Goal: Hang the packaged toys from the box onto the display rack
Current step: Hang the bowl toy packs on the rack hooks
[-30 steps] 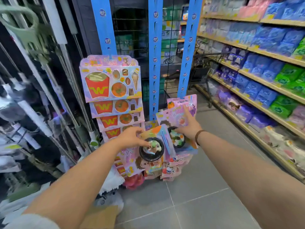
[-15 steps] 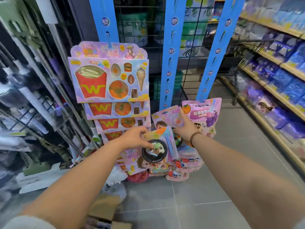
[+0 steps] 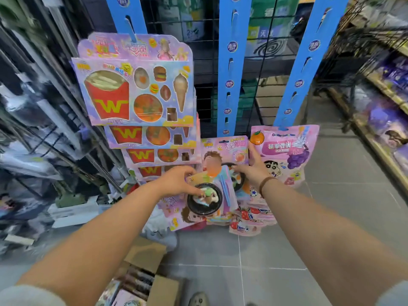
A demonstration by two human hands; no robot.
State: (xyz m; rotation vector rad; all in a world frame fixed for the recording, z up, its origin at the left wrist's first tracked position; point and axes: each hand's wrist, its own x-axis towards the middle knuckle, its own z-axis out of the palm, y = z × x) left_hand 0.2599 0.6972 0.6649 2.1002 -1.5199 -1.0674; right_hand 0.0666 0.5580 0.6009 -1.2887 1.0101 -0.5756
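Left hand point(image 3: 176, 182) is pinching the black-bowl toy pack point(image 3: 205, 200) at its top edge, low before the blue strips point(image 3: 231, 85); right hand point(image 3: 254, 171), fingers spread, is pressing the pink pack point(image 3: 223, 151) hanging just behind.

pale grey sleeves point(image 3: 28, 295) and a brown wristband point(image 3: 266, 183).

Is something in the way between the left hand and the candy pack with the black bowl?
No, nothing visible. The left hand already pinches the bowl candy pack near its top. The right hand touches another pack hanging just behind it.
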